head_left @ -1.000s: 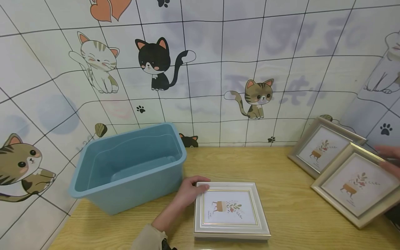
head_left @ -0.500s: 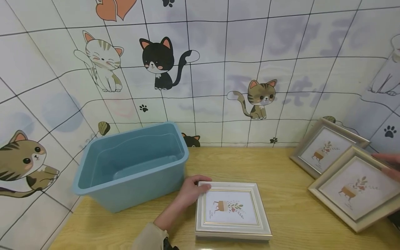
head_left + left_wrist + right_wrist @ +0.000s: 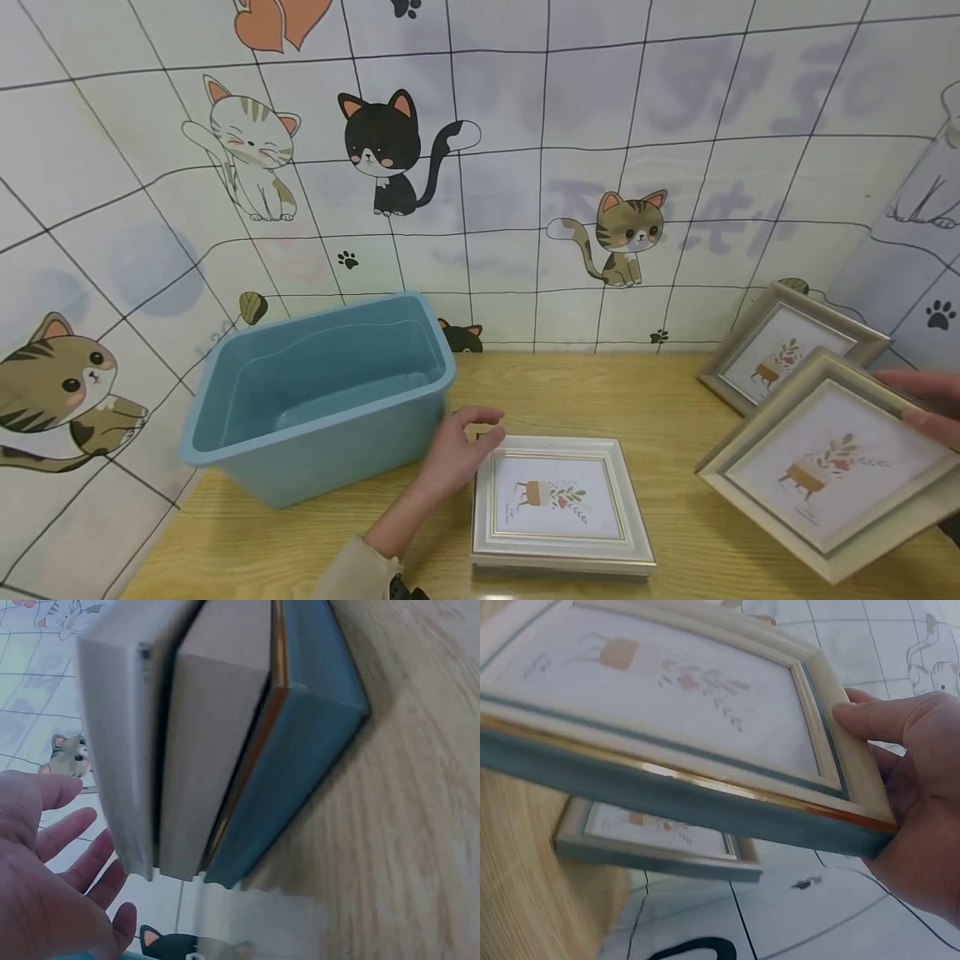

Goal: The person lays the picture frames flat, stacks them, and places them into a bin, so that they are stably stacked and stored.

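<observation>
My right hand (image 3: 926, 408) grips the edge of a cream-gold picture frame (image 3: 832, 475), thumb on its front, holding it tilted off the table. In the right wrist view, the thumb of the right hand (image 3: 930, 765) lies on the border of that picture frame (image 3: 855, 757), whose side looks blue-grey with a gold line. My left hand (image 3: 453, 454) is at the upper left corner of a white picture frame (image 3: 637, 533) lying flat. The left wrist view has the left hand (image 3: 52, 877) with loosely bent fingers, beside stacked frames (image 3: 217, 750) seen edge-on.
Behind the raised frame, a taupe picture frame (image 3: 731, 375) leans at the back right. A blue plastic bin (image 3: 330, 467) stands at the left of the wooden table (image 3: 570, 392). Wall covering with cat drawings (image 3: 630, 233) closes off the back.
My right hand has brought the cream-gold frame leftward, lifting it. My left hand has loosened from the white frame's corner, its fingers spreading slightly.
</observation>
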Demonstrator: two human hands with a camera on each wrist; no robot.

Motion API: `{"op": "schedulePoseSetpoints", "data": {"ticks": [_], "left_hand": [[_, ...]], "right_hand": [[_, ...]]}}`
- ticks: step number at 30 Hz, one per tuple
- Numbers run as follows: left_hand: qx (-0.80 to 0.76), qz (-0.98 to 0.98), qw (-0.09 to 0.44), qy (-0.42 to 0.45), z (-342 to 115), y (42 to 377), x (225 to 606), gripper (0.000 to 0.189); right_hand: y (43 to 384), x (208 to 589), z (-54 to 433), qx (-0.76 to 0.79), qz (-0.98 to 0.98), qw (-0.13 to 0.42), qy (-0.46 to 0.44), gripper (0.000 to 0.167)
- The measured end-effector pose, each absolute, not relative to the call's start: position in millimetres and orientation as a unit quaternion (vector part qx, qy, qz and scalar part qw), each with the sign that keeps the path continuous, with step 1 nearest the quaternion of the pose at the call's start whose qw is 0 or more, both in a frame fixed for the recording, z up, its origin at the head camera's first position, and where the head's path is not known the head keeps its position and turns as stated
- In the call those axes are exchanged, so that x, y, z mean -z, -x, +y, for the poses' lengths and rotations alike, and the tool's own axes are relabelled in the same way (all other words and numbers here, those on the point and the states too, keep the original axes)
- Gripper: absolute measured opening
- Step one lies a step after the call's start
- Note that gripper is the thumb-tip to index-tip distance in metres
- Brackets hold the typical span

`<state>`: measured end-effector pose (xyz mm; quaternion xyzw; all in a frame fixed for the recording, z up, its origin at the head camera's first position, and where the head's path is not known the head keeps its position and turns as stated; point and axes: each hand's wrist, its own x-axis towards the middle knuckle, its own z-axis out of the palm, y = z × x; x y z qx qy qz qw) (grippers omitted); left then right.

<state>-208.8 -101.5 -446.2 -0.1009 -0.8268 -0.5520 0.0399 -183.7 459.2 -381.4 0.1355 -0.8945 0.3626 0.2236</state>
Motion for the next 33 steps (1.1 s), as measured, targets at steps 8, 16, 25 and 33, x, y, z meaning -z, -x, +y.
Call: {"op": "schedulePoseSetpoints", "data": {"ticks": [8, 16, 25, 33], "left_hand": [[0.532, -0.831, 0.054, 0.154, -96.8, 197.3, 430.8, 0.028], [0.550, -0.797, 0.052, 0.245, -84.0, 182.7, 405.0, 0.034], [0.569, -0.707, 0.061, 0.417, -68.7, 166.2, 379.8, 0.046], [0.547, -0.671, 0.029, 0.499, -56.2, 155.5, 364.9, 0.065]], "right_hand": [[164.5, 362.6, 408.9, -0.308, -0.928, 0.184, -0.104, 0.062], [150.9, 349.4, 358.1, -0.400, -0.895, 0.148, -0.129, 0.052], [149.2, 355.4, 308.6, -0.484, -0.831, 0.152, -0.228, 0.053], [150.2, 361.4, 277.6, -0.545, -0.775, 0.130, -0.292, 0.053]]}}
